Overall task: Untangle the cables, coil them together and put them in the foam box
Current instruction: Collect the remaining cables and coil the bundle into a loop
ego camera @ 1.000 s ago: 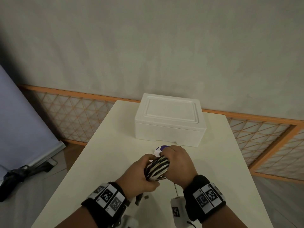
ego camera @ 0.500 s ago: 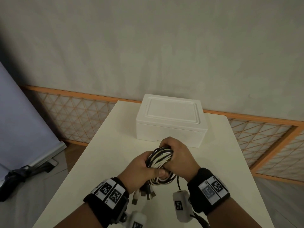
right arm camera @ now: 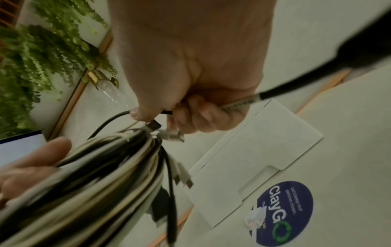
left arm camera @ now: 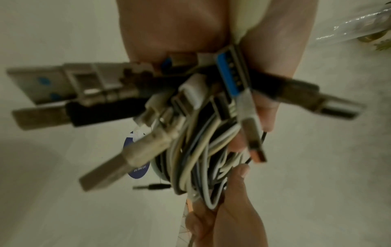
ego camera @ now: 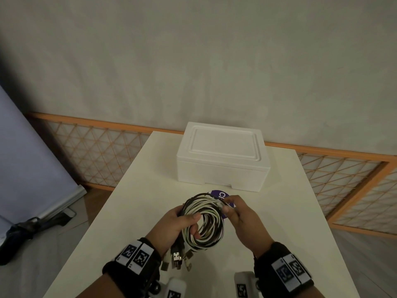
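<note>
head: hands [ego camera: 206,220] round coiled cables [ego camera: 203,222]

head view high, wrist views close

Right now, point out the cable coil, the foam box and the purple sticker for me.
cable coil [ego camera: 203,222]: head view, on the black and white loops held between both hands.
foam box [ego camera: 223,147]: head view, on the closed lid's top face.
purple sticker [right arm camera: 284,213]: right wrist view, on its printed face.

coiled cables [ego camera: 203,222] (black, white), closed foam box [ego camera: 222,155]
</note>
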